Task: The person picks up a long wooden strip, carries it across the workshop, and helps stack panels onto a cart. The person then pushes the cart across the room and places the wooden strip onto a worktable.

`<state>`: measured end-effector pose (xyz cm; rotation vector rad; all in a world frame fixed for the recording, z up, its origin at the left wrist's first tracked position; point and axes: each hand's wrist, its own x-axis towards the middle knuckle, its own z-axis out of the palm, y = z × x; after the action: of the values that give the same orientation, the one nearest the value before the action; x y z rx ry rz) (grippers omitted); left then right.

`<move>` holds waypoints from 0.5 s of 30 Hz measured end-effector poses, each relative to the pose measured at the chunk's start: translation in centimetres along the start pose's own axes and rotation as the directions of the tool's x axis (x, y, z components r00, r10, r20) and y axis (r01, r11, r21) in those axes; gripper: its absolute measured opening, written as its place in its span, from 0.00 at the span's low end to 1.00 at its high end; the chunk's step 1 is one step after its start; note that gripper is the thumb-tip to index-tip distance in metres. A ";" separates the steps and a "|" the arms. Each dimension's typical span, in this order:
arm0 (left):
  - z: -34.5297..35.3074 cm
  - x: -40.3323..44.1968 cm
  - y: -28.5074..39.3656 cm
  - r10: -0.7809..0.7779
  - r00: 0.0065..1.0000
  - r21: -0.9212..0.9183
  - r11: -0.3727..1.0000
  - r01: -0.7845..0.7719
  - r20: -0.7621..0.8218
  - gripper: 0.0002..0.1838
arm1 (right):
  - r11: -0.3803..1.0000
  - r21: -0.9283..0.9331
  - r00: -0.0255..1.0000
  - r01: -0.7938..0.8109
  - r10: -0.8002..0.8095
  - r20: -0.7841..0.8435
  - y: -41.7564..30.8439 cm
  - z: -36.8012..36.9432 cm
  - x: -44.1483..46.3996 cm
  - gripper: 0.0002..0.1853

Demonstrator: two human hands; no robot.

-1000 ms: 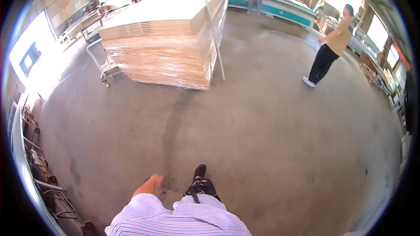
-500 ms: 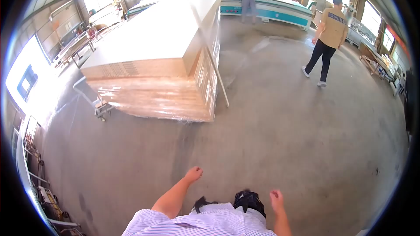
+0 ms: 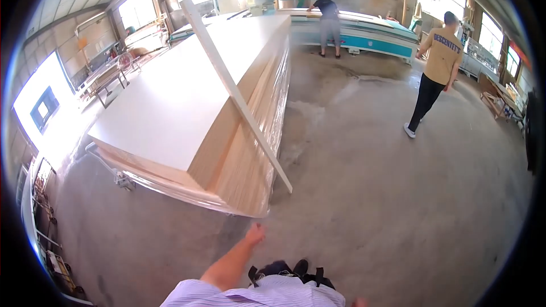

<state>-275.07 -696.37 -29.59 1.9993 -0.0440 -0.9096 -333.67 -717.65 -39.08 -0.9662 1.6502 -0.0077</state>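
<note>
My left hand (image 3: 256, 233) hangs in front of me at the bottom centre, just short of the near corner of a big stack of boards (image 3: 227, 176) wrapped in clear film. It touches nothing; its fingers look curled but are too small to make out clearly. Only a blurred bit of my right hand (image 3: 359, 302) shows at the bottom edge, its fingers hidden. White sheet tops the stack, and a long pale strip (image 3: 239, 99) leans against its right side, with its lower end near the floor.
A person in a tan shirt (image 3: 443, 57) walks on the right. Another person in dark clothes (image 3: 328, 17) bends over a long teal machine (image 3: 375, 44) at the back. A trolley (image 3: 122, 181) stands at the stack's left. Carts (image 3: 57, 264) line the left edge.
The stack and leaning strip have come much closer. My right hand, visible half a second ago, has dropped almost out of view. The person in tan has turned and stepped along the right side.
</note>
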 end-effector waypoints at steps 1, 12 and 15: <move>0.2 3.4 1.8 0.055 0.998 -0.081 0.995 -0.058 -0.043 0.33 | 0.995 -0.007 0.995 0.098 -0.098 0.005 -4.3 0.7 3.5 0.15; -2.1 29.5 27.4 -0.018 0.725 -0.183 0.972 -0.149 -0.688 0.48 | 0.811 0.022 0.807 0.585 -0.585 0.089 -40.4 7.9 13.8 0.07; -1.6 34.5 28.3 -0.015 0.621 -0.244 0.926 -0.286 -0.784 0.44 | 0.903 -0.232 0.932 0.361 -0.347 0.099 -33.2 3.3 24.8 0.04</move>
<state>-240.33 -724.28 -27.89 1.8516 0.4246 0.1251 -311.59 -752.49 -44.30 -1.4378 1.4250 -0.0215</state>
